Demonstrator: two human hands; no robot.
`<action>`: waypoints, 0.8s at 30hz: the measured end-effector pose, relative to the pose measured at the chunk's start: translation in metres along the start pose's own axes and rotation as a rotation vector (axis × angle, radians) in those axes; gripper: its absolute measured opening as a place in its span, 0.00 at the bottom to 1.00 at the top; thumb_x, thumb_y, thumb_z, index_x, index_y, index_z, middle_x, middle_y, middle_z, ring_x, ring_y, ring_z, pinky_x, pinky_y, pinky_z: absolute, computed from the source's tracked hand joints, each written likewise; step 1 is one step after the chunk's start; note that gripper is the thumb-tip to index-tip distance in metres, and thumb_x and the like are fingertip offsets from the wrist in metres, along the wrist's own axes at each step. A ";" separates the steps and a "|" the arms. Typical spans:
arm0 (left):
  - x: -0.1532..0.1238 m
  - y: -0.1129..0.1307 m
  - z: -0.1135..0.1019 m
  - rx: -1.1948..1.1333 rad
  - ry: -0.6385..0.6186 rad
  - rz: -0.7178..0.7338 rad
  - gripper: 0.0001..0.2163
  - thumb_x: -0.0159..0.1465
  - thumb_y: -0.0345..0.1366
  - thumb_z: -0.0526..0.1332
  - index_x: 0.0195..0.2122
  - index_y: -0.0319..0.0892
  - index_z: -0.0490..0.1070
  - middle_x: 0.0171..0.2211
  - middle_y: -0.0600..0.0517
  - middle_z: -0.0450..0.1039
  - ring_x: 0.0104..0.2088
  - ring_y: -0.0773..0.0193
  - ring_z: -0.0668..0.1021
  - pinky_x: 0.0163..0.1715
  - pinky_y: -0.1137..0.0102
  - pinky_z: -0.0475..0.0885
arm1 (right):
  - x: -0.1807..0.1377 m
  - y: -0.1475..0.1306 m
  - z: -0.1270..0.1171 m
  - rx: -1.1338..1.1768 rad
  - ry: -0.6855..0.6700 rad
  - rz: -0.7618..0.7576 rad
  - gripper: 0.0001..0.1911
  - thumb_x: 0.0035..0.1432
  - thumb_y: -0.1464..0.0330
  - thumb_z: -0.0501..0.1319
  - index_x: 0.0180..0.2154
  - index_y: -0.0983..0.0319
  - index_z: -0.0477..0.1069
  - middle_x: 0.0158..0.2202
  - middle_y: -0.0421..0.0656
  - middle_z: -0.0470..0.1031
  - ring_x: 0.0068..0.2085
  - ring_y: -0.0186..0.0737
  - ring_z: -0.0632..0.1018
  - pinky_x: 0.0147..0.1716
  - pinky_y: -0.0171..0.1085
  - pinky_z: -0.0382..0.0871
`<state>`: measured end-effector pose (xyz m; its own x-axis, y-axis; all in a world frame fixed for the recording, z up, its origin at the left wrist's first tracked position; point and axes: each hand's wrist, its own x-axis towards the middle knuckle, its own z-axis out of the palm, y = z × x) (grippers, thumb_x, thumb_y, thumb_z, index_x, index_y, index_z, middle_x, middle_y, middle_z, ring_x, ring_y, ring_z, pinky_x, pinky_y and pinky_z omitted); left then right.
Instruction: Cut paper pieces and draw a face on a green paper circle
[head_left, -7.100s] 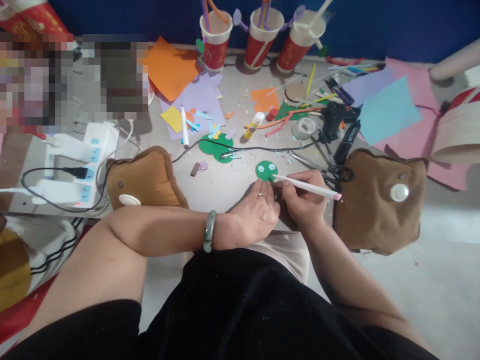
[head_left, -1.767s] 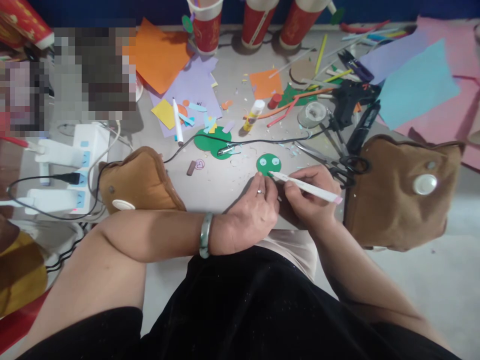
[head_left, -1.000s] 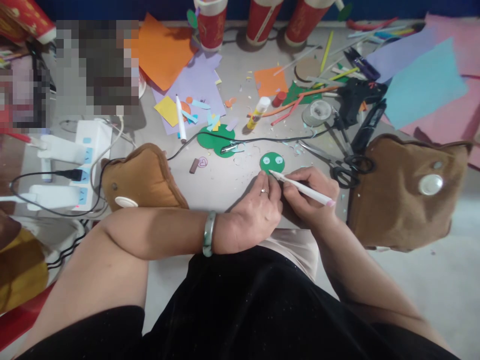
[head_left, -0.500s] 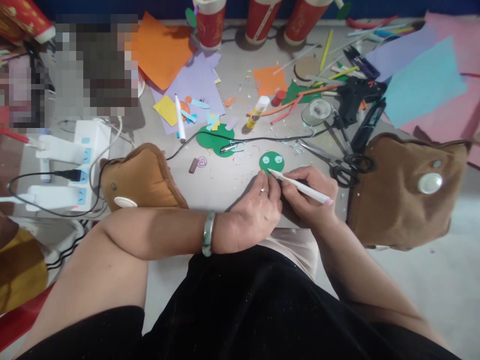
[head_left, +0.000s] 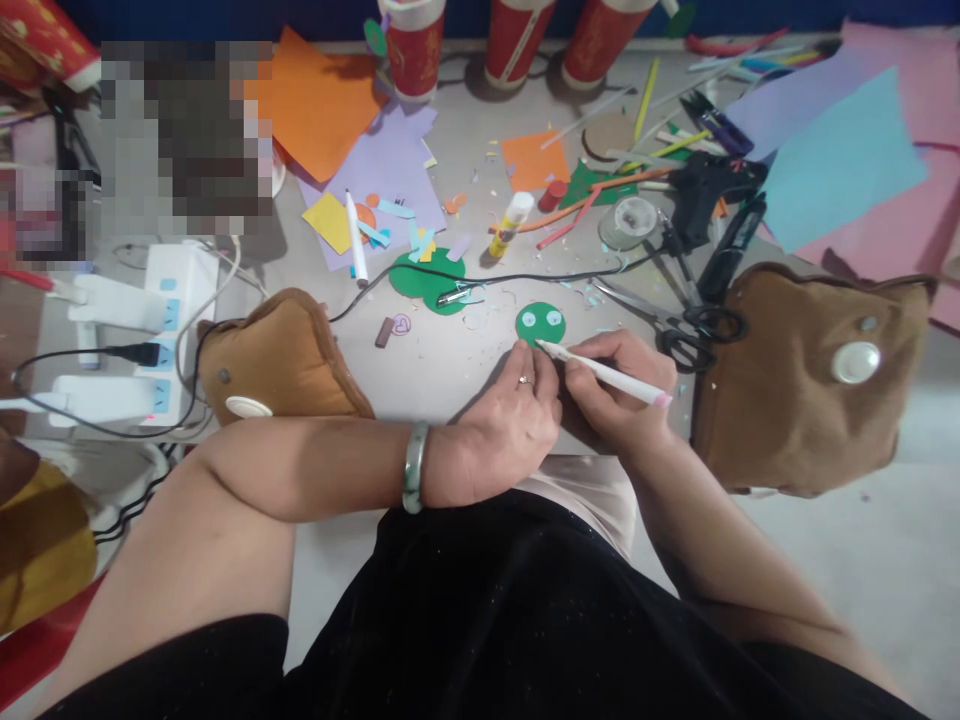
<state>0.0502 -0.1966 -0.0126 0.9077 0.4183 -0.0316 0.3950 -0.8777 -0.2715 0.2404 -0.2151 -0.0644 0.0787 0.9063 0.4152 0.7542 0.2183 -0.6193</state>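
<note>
A small green paper circle (head_left: 541,327) with two pale round eyes lies flat on the table in front of me. With bent fingers held close together, my left hand (head_left: 517,425) presses on its lower edge; a ring and a jade bangle show on that arm. My right hand (head_left: 626,385) is closed around a white marker (head_left: 611,375) with a pink end. The marker's tip touches or hovers just above the circle's lower edge; I cannot tell which. Left of the circle are a larger green paper shape (head_left: 420,275) and a purple heart piece (head_left: 403,325).
Brown cushions (head_left: 810,400) flank my arms. Near my right hand lie scissors (head_left: 686,345), a hot glue gun (head_left: 705,200) and a tape roll (head_left: 627,222). A glue stick (head_left: 510,228), a black cable (head_left: 525,277), paper scraps and red cups (head_left: 415,50) stand or lie beyond. A power strip (head_left: 176,330) is left.
The view has shifted slightly. Both hands stay in nearly the same place, with the marker's tip still at the lower edge of the green circle.
</note>
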 end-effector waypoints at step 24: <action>0.000 0.009 0.012 0.012 0.038 -0.042 0.23 0.77 0.33 0.52 0.67 0.26 0.76 0.66 0.30 0.77 0.67 0.43 0.79 0.74 0.51 0.65 | -0.001 0.003 0.001 -0.062 0.023 0.088 0.03 0.57 0.66 0.64 0.31 0.56 0.72 0.25 0.39 0.76 0.24 0.38 0.74 0.26 0.39 0.71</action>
<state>0.0518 -0.2017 -0.0261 0.8950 0.4458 0.0164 0.4318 -0.8565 -0.2829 0.2417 -0.2151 -0.0672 0.1614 0.9122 0.3767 0.7824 0.1145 -0.6122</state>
